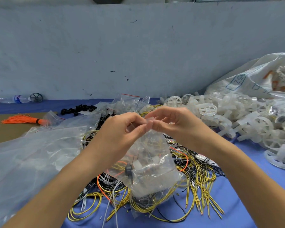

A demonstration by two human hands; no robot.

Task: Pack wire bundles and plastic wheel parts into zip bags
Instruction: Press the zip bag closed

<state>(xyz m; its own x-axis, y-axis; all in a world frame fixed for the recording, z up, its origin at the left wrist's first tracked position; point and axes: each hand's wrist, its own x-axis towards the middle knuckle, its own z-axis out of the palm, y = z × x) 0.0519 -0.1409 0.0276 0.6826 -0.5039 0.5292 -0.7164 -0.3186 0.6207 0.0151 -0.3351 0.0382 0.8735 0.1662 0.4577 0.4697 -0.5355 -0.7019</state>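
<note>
The one legible mark was "952", printed in a blue box on the big white sack (253, 76) at the right; the label on the water bottle (17, 99) lying at the far left was too small to read. A clear zip bag (152, 162) hung upright, its mouth up and long axis vertical, above the tangle of yellow, black and orange wires (199, 183) on the blue desk (247, 203). Inside it showed wires, a dark round part and white plastic pieces. The left hand (120, 129) and right hand (174, 122) each pinched the bag's top edge, grip narrow, fingertips nearly touching. White plastic wheels (237, 119) lay heaped at the right, an orange wire bundle (25, 120) at the left.
</note>
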